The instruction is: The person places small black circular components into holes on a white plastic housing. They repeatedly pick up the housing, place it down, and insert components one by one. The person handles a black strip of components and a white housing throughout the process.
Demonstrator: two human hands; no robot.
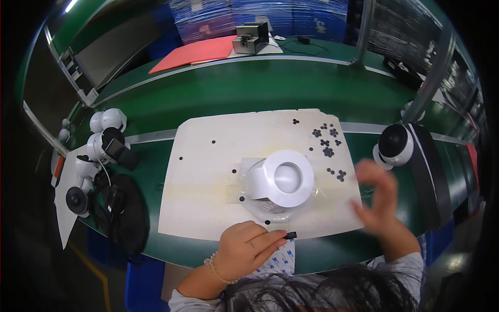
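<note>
My left hand [243, 250], wearing a beaded bracelet, pinches a small black piece [290, 235] between thumb and finger at the board's front edge. Just below it lies a white backing sheet [280, 260] with blue print. A white plastic housing [254, 181] with a round ring opening rests on clear plastic film at the middle of the pale board [200, 182]. My right hand [378, 197] is raised over the board's right edge, blurred, its thumb and fingers apart with nothing visible between them. Small black round pads [328, 152] lie clustered at the board's upper right.
Several single black dots [234, 171] sit left of the housing. White camera-like units [106, 120] and a black pouch [130, 218] occupy the table's left. Another white unit [397, 145] stands at right. Behind are a metal box [249, 41] and red sheets [195, 53].
</note>
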